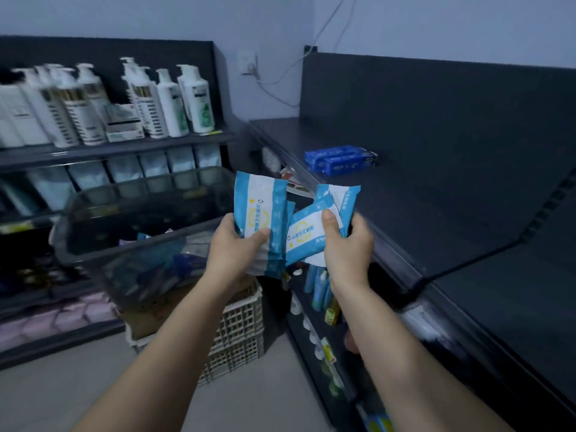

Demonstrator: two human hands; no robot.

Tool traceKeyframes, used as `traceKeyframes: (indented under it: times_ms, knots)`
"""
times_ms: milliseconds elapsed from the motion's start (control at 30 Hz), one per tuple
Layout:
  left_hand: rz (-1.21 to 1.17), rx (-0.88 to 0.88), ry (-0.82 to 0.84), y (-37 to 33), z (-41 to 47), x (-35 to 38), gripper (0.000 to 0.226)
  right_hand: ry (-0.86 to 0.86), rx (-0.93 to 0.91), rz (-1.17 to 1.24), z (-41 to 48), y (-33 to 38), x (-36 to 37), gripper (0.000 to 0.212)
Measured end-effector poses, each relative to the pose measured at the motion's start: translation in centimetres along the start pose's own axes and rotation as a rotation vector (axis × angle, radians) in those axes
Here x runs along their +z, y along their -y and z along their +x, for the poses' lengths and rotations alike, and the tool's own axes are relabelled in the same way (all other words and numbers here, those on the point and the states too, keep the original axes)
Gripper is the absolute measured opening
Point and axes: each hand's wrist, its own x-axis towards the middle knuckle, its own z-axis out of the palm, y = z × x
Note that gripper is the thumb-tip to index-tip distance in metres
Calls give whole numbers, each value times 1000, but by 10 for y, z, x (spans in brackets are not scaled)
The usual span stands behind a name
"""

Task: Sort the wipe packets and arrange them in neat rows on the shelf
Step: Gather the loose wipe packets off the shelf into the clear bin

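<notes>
Several upright wipe packets (260,207) clasped in left grip (232,248) | tilted packets (307,233) in right grip (346,248)

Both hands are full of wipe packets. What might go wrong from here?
The right hand holds several fanned packets under one thumb; one may slip onto the lower shelf. The left hand, also full, likely cannot catch it. Blue boxes on the top shelf might crowd the rows.

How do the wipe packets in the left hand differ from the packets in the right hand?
The left-hand packets stand nearly upright; the right-hand packets lean sideways. The left-hand packets are stacked fairly evenly; the right-hand packets fan apart. Both are blue and white with a yellow ring.
</notes>
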Motion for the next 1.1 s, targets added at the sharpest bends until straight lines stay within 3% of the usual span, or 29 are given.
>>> traceKeyframes:
  times_ms: [367,667,800,900,1000,1100]
  knots:
    - [86,-55,-204,25,97,-111,25,273,-6,-52,26,-18,169,17]
    - [224,-120,-305,50,204,-141,24,440,-111,-187,90,-50,277,17]
    - [430,-197,-300,71,254,-141,27,581,-131,-326,122,-78,316,20]
    - [552,-263,-216,99,282,-140,49,710,-168,-541,140,-101,333,28]
    - [674,-319,20,130,301,-140,77,964,-91,-787,152,-128,346,58]
    - [891,-360,276,149,312,-140,79,1247,-70,-1070,157,-154,353,69]
